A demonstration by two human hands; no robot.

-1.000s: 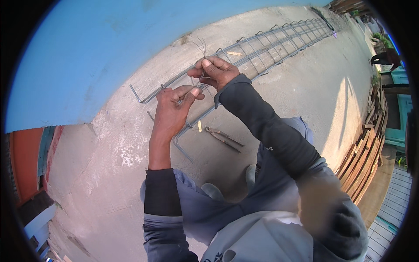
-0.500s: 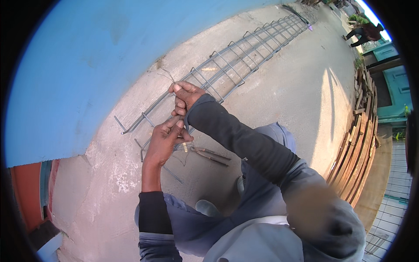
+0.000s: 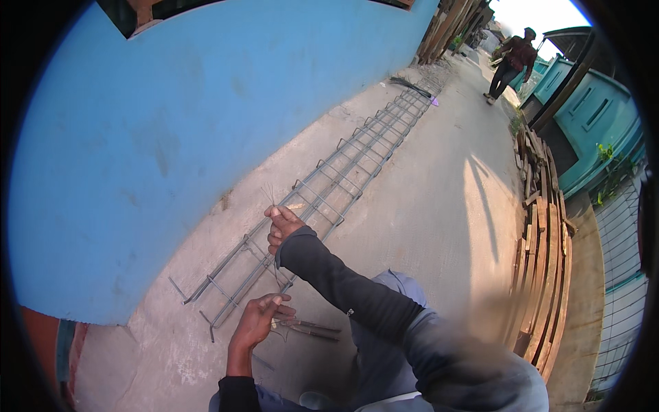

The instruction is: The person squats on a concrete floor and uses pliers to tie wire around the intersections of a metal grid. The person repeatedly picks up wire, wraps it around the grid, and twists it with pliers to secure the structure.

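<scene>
My right hand is closed on a small bunch of thin tie wires, whose ends fan out above the fingertips. Below it, my left hand pinches thumb against fingers, and a thin strand rises from them toward the right hand. Both hands are over the near end of a long rebar cage, made of straight bars with square stirrups. On the ground just right of my left hand lie pincers with dark handles, their jaws partly hidden behind the fingers.
A blue wall runs along the left. Stacked timber planks lie at the right beside a teal wall. Another person stands farther down the concrete path. A dark wire bundle rests at the cage's far end.
The view has tilted up, showing more of the path. My hands have moved apart, with the left now lower. The other person has turned upright in view.
</scene>
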